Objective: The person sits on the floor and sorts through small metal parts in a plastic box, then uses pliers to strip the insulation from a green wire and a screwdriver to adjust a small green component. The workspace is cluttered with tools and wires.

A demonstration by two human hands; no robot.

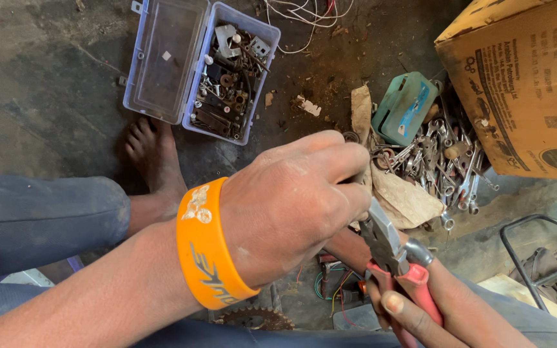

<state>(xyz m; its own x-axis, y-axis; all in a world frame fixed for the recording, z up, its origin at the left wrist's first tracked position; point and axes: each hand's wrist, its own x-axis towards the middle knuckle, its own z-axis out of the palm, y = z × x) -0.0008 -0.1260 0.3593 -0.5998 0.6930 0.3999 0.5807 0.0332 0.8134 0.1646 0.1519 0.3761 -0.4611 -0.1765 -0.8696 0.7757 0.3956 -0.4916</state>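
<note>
Left hand (291, 206) closed over something hidden at the pliers' (391, 248) nose; right hand (433, 309) squeezes the red handles. Work looks mid-grip, wires (330, 287) loose below.

Open clear parts box (162, 64) with hardware, cardboard box (523, 84), wrench pile (443, 164), teal case (404, 106), white wires (304, 13).
</note>
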